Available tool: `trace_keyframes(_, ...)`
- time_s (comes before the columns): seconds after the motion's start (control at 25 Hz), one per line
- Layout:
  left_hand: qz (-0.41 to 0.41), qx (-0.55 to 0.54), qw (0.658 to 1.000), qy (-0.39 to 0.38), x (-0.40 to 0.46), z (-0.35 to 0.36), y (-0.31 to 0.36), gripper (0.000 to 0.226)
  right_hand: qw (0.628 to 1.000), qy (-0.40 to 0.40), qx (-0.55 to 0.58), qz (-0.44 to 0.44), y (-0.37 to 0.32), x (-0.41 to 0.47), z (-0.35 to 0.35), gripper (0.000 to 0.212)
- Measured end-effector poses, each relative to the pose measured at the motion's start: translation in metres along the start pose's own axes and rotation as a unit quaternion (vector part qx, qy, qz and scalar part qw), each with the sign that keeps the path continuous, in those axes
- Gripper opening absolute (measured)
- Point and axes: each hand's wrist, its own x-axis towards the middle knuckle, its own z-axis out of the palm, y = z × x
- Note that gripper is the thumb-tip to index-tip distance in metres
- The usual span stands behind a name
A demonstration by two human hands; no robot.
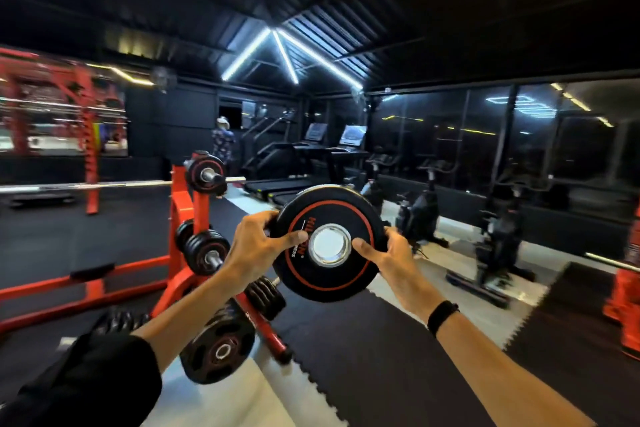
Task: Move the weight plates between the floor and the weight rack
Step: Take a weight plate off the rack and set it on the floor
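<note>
Plate carried in both hands

Round black rubber weight plate with red ring and steel hub (329, 243) held mid-air, right of red steel weight rack (181, 218). Gripped at opposite rims by left hand (258, 246) and right hand (388, 253), thumbs pressed on face, probably for balance.

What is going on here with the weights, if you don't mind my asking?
A person holds a black weight plate with a red ring in the air, left hand and right hand gripping opposite edges. The red weight rack stands to the left, several plates already on its pegs.
</note>
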Motion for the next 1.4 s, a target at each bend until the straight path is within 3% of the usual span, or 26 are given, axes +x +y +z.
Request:
trace_keyframes(0.08, 0.004, 0.013, 1.0, 0.019, 0.037, 0.015, -0.032, 0.049, 0.999, -0.034, 0.006, -0.008, 0.033, 0.052, -0.007, 0.065)
trace_keyframes(0.32, -0.027, 0.057, 0.992, 0.111, 0.147, 0.042, -0.09, 0.029, 0.994, -0.107, 0.02, -0.021, 0.073, 0.221, -0.016, 0.053)
trace_keyframes(0.56, -0.068, 0.11, 0.979, 0.159, 0.196, 0.007, -0.147, 0.043, 0.98, -0.193, 0.054, -0.019, 0.135, 0.315, 0.041, 0.044)
trace_keyframes(0.68, -0.089, 0.119, 0.97, 0.192, 0.211, -0.012, -0.187, 0.033, 0.971, -0.232, 0.056, -0.018, 0.167, 0.356, 0.08, 0.048)
trace_keyframes(1.4, -0.119, 0.115, 0.962, 0.215, 0.447, -0.15, -0.432, 0.023, 0.964, -0.263, 0.044, -0.017, 0.307, 0.657, 0.288, 0.046)
